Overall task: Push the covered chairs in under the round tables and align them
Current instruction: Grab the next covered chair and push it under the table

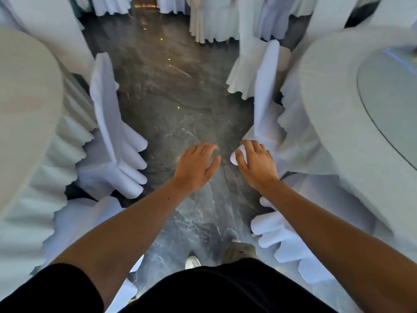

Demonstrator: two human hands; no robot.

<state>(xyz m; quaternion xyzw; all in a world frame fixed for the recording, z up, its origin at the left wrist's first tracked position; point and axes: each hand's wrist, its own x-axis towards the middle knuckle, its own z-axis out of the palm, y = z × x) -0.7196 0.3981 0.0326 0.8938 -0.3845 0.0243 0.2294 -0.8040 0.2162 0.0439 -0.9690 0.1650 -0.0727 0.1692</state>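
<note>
1. Here, your left hand (196, 166): fingers spread and loosely curved, palm down over the dark marble floor (171, 96), with nothing in it.
2. Your right hand (256, 163): fingers bent over the white top corner of a covered chair (265, 105), resting on the fabric; how firmly it grips, you cannot tell.
3. That chair: runs away from your right hand, its back edge-on, tucked against the skirt of the round table (334, 105) to the right of that hand.
4. A second covered chair (112, 141): well to the left of your left hand, set close to the pleated skirt of the other round table (27, 114).
5. A glass turntable (390, 105): on the right-hand table top, far right of your right hand.
6. More covered chairs (291, 240): below your right forearm, near your white shoe (192, 262).
</note>
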